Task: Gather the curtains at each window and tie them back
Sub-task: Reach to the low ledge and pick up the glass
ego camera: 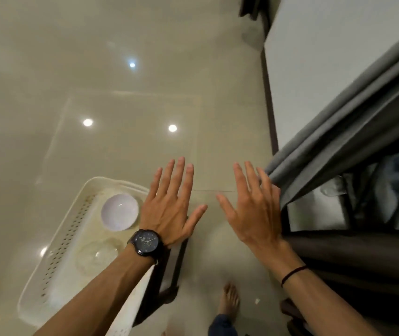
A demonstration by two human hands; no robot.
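Observation:
A grey curtain (pixel 334 132) hangs in folds at the right, running from the upper right down to its lower edge near the window frame (pixel 353 248). My right hand (pixel 252 207) is spread flat, palm down, its outer edge against or just beside the curtain's lower folds; a dark band circles that wrist. To its left my left hand (pixel 171 202) is held out with straight, spread fingers and holds nothing; it wears a dark wristwatch. No tie-back is visible.
A white perforated plastic tray (pixel 55 270) with a pale bowl (pixel 120 212) and a clear glass bowl (pixel 97 255) sits at lower left. Glossy beige floor tiles (pixel 120 81) reflect ceiling lights. A white wall (pixel 327 57) with dark skirting stands behind the curtain. My bare foot (pixel 228 301) is below.

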